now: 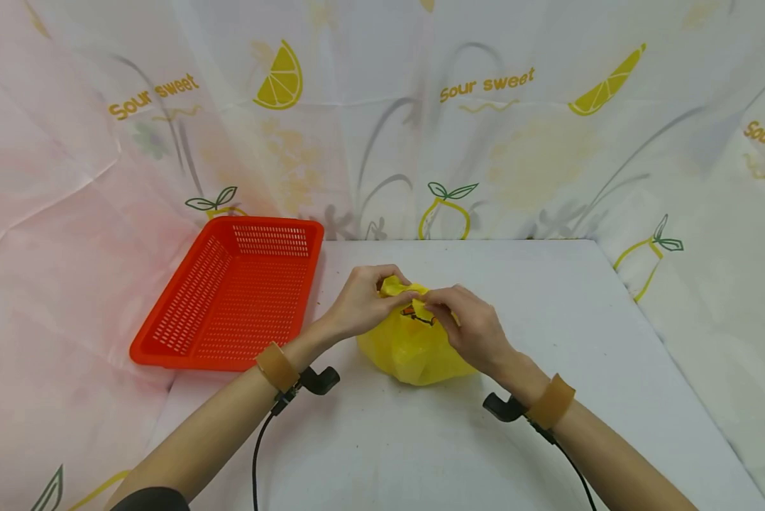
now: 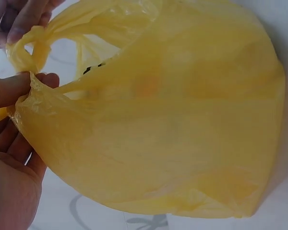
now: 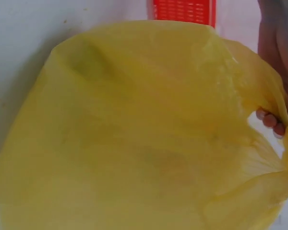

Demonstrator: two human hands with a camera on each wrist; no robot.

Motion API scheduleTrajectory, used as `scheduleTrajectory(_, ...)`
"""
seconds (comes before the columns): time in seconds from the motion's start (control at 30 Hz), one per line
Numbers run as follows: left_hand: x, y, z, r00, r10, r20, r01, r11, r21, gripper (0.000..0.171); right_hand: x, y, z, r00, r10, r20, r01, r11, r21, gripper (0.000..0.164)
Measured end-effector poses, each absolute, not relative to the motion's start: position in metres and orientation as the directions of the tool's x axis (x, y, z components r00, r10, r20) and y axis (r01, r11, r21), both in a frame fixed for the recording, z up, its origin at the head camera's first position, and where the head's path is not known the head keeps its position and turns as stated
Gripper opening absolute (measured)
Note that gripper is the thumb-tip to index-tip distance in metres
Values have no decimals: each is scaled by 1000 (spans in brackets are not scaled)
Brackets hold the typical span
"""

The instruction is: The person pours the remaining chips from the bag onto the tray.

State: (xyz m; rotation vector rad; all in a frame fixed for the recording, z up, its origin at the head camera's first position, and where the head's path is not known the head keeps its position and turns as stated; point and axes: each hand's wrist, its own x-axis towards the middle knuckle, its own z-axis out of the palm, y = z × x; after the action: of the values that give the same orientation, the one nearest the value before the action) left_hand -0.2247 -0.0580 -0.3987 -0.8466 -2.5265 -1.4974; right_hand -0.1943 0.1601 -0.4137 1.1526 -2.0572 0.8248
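A thin yellow plastic bag [image 1: 414, 355] sits on the table, bulging, its top gathered between my two hands. My left hand [image 1: 366, 301] pinches the gathered top between thumb and fingers on the left side. Opposite it, my right hand [image 1: 475, 326] pinches a handle of the bag. In the left wrist view, a small loop of plastic shows between the left hand [image 2: 12, 177] and the right fingers [image 2: 26, 21]. Through the yellow film of the bag [image 2: 173, 129] shows a faint orange patch; a greenish shadow shows in the right wrist view. The contents are otherwise hidden.
A red plastic basket [image 1: 248, 305] with slotted walls stands to the left of the bag, close to the left forearm. The white table [image 1: 548, 305] meets a printed fabric backdrop [image 1: 382, 121] at the back. Cables hang from both wrist cameras.
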Motion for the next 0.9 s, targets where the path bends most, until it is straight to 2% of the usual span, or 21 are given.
scheduleTrajectory(0.1,-225,-58,-399,-844,416,338,496,364,788,11,-194,161,-412,-466,-469,750,-866,414,-280,28)
scheduleTrajectory(0.23,-225,-57,-399,-844,413,342,496,358,791,9,-193,163,-411,-495,-472,729,-859,393,-329,28)
scheduleTrajectory(0.47,-226,-58,-400,-848,412,333,489,365,792,7,-193,162,-415,-497,-489,717,-862,370,-345,50)
scheduleTrajectory(0.57,-225,-57,-400,-848,415,329,487,365,794,8,-194,160,-416,-495,-489,718,-861,387,-329,54)
scheduleTrajectory(0.77,-223,-58,-399,-845,429,321,482,347,805,13,-196,161,-418,-470,-455,756,-861,426,-279,41)
scheduleTrajectory(0.9,-222,-62,-398,-854,415,313,465,342,816,13,-197,165,-416,-482,-418,770,-853,426,-303,28)
